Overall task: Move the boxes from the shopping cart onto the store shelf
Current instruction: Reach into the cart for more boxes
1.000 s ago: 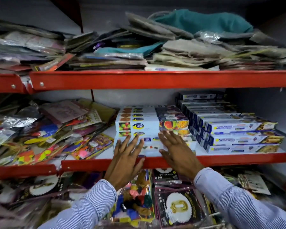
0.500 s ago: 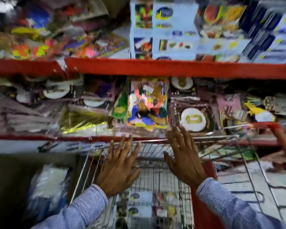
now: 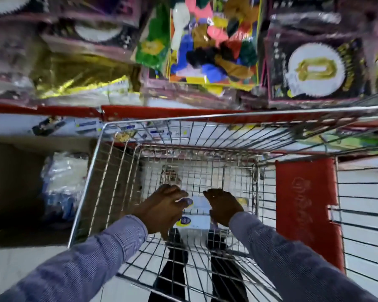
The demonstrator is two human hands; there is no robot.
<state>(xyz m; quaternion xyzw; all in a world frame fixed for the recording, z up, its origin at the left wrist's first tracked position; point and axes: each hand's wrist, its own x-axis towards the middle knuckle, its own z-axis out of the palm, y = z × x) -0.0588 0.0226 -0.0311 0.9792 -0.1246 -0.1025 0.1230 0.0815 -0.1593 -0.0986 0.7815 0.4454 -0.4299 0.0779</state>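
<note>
I look straight down into a wire shopping cart. White boxes with a blue and yellow round logo lie stacked at the bottom of its basket. My left hand curls over the left end of the stack and my right hand over the right end, both touching the top box. The boxes rest in the cart. The red edge of a store shelf runs across just beyond the cart.
Above the red edge lie packets of coloured balloons, gold foil and a gold number balloon pack. A red flap hangs at the cart's right. A cardboard box with plastic bags stands on the left.
My view has dropped from the stacked shelf boxes down into the cart. Both hands left the shelf, came down over the cart and now close on the boxes inside.
</note>
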